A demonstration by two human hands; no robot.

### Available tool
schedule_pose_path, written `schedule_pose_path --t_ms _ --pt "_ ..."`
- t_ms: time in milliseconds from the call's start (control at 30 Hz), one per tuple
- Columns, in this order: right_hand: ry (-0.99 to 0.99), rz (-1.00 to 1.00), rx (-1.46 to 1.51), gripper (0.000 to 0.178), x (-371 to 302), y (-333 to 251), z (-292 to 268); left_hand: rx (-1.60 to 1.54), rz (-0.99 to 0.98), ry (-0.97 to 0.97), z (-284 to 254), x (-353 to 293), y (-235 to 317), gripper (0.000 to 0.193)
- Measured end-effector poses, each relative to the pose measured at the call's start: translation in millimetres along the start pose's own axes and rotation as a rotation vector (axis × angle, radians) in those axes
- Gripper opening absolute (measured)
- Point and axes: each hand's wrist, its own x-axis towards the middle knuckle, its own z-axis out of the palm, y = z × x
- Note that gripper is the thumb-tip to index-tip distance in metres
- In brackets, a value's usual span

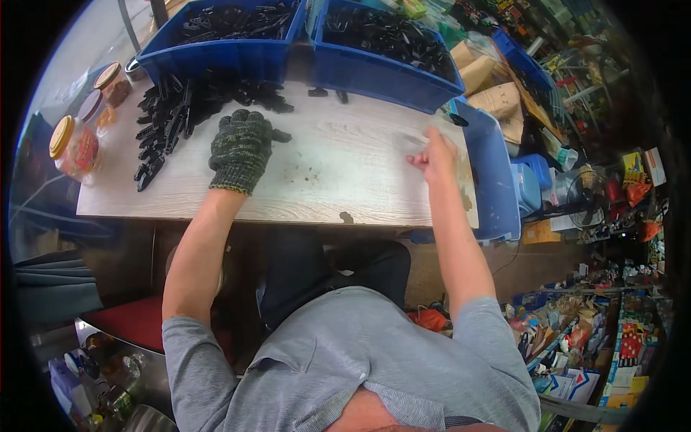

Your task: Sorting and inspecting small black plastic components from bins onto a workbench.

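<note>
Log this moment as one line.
Left hand: dark green knit glove, at black plastic piece, grip unclear; Right hand: bare, over pale wood-grain tabletop; Far side: two blue plastic bins, black pieces inside

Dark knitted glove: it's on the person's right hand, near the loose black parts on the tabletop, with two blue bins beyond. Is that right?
Not quite: the head view shows the dark knitted glove on the left hand. It is near the loose black parts, with two blue bins beyond, as you say.
</note>
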Motion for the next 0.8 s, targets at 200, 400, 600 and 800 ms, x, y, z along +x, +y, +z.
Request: schedule_pose_path --t_ms 200,400,600,800 --pt "-0.118 -0.009 -0.21 0.03 -19.1 1.2 68.0 -0.159 0.19 0.316 22.7 -8.7 -9.2 0.019" --pt "-0.159 -0.112 -0.482 0.031 -12.3 -2.0 115.4 -0.148 0.161 0.128 13.4 -11.9 9.7 0.019" --pt "-0.137 -0.283 -0.743 0.03 -8.8 -7.9 149.2 -0.169 0.112 0.189 12.9 -12.0 8.9 0.022" --pt "-0.169 -0.386 -0.86 0.027 0.3 -3.4 149.5 -0.344 0.084 0.398 8.9 -18.3 6.6 0.023"
